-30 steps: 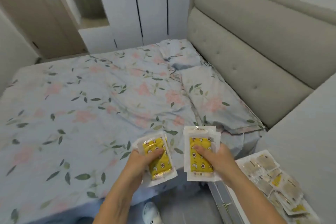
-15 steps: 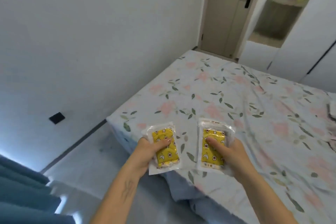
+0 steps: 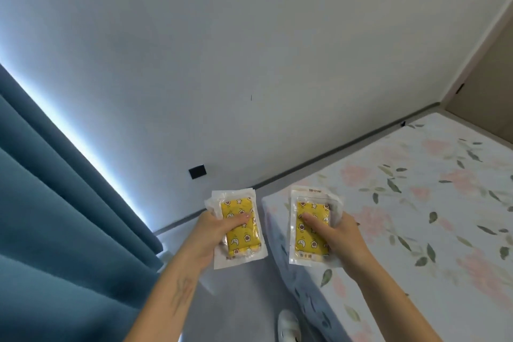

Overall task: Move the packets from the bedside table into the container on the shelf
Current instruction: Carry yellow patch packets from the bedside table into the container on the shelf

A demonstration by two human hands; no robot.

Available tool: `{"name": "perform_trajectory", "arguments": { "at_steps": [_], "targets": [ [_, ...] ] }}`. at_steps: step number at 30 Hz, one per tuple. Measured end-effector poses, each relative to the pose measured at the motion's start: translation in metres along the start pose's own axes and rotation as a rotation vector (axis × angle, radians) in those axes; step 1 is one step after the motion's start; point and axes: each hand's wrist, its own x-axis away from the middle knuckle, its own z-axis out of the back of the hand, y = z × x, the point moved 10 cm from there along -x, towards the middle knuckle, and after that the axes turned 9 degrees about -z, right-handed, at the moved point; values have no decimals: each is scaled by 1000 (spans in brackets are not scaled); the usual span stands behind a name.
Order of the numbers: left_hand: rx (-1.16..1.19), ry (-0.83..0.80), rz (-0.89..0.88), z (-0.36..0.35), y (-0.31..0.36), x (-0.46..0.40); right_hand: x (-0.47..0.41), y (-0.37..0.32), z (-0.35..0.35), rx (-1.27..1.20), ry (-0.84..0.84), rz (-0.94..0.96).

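Observation:
My left hand grips a small stack of clear packets with yellow patterned pads, thumb pressed on top. My right hand holds a second stack of the same yellow packets, thumb on the top one. Both stacks are held flat at waist height, side by side, over the floor and the bed's corner. The bedside table, the shelf and the container are out of view.
A bed with a floral sheet fills the right side, its corner just under my right hand. A plain white wall is ahead, with a black socket. Teal curtains hang at the left. Grey floor lies below, with my shoe.
The view has swung left, from the headboard and bedside table, across the bed, to the wall and curtains. Both hands keep the same hold on their packets.

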Motion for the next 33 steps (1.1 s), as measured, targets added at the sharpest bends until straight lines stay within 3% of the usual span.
{"name": "perform_trajectory", "arguments": {
  "at_steps": [10, 16, 25, 33],
  "targets": [
    [37, 6, 41, -10, 71, -192, -188, -110, -26, -69, -49, -39],
    [4, -52, 53, -8, 116, -301, -281, -154, -41, -90, 9, -64],
    [-138, -312, 1, -21, 194, -461, -393, -206, -59, -270, 236, -23],
    [-237, -552, 25, -99, 236, -543, -434, -234, -21, -355, 470, -52]
  ]
}}
